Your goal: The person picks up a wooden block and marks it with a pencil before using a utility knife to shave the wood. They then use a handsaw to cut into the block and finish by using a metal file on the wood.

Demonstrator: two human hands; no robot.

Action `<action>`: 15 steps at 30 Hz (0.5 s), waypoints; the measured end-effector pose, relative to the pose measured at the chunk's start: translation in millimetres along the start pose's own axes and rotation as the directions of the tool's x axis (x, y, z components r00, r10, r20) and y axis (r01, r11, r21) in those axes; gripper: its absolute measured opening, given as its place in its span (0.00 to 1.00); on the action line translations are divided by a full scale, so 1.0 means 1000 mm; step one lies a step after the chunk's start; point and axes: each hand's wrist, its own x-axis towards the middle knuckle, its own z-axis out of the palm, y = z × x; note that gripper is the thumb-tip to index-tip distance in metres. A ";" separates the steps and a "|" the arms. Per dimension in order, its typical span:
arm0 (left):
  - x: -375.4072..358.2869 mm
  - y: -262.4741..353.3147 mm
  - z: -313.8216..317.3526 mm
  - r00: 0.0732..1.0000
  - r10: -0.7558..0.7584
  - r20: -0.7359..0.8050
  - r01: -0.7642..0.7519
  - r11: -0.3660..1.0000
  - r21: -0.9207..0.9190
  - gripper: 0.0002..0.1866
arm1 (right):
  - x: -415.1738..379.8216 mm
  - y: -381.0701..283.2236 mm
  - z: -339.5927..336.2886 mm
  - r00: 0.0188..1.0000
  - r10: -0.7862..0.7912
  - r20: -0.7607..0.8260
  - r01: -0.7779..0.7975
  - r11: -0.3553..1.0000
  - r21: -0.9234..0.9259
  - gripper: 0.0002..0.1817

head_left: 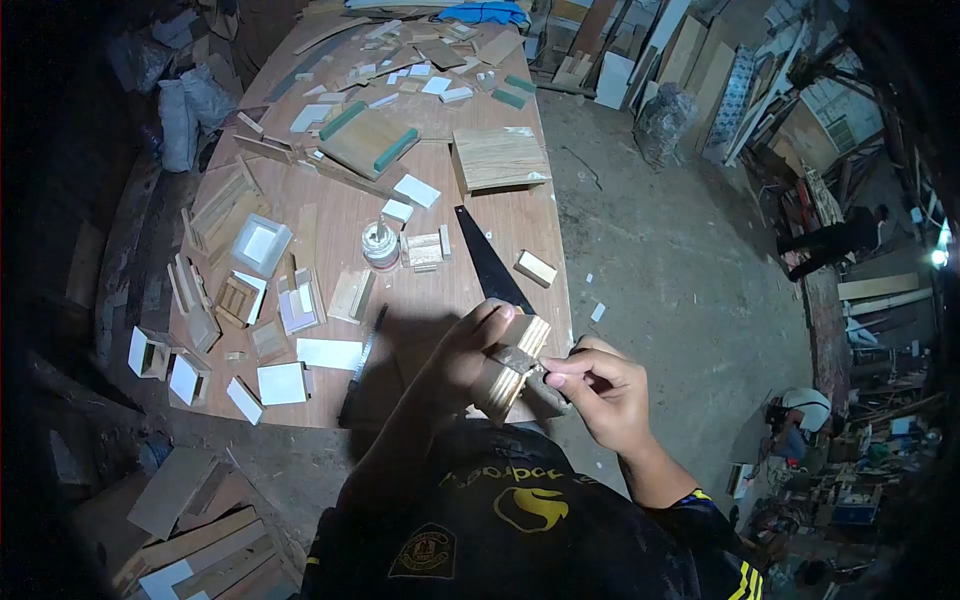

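A small layered wooden block is held close to my chest, over the near edge of the table. My left hand is wrapped round its left side, thumb on top. A greyish strip lies across the block. My right hand is closed in a pinch at the block's right side, on the end of the strip as far as I can see. Just beyond the hands lies a black saw blade, its near end hidden behind the block. A small wood block rests right of the blade.
On the table stand an open jar with something upright in it, a wooden box, a green-edged board and several white-faced pieces. Two people are off to the right. Planks lean behind.
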 end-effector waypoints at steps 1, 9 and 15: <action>0.001 0.005 0.001 0.999 0.017 -0.036 -0.017 1.000 0.001 0.28 | -0.002 0.001 0.000 0.999 0.042 0.001 -0.042 0.999 0.017 0.07; 0.026 0.049 -0.001 0.977 -0.162 -0.142 0.110 0.942 -0.318 0.15 | -0.003 0.001 -0.005 0.980 0.200 0.009 -0.194 0.940 0.280 0.08; 0.033 0.054 0.003 0.768 -0.634 0.094 0.470 0.458 -0.754 0.17 | -0.005 0.007 -0.020 0.971 0.170 0.168 -0.189 0.976 0.104 0.06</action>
